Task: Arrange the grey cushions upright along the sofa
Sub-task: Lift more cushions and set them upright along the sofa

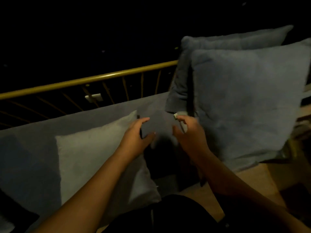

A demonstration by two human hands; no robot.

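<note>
Two grey cushions (244, 101) stand upright at the sofa's (42, 132) right end; a pale one (94, 158) lies flat near its front edge. Both the left hand (136, 137) and right hand (190, 132) are open, empty. Best grip the flat cushion's far corners and tip it against the brass rail (84, 81).

One view only, from a camera worn on the head. It looks forward and steeply down along both bare forearms, which enter from the bottom edge. The left hand (136, 133) and right hand (188, 132) sit near frame centre, close to the lens. Beyond the hands, the rail (87, 80) crosses the upper half. The wide-angle lens bends straight lines. No second view exists, so no overlap applies.
</note>
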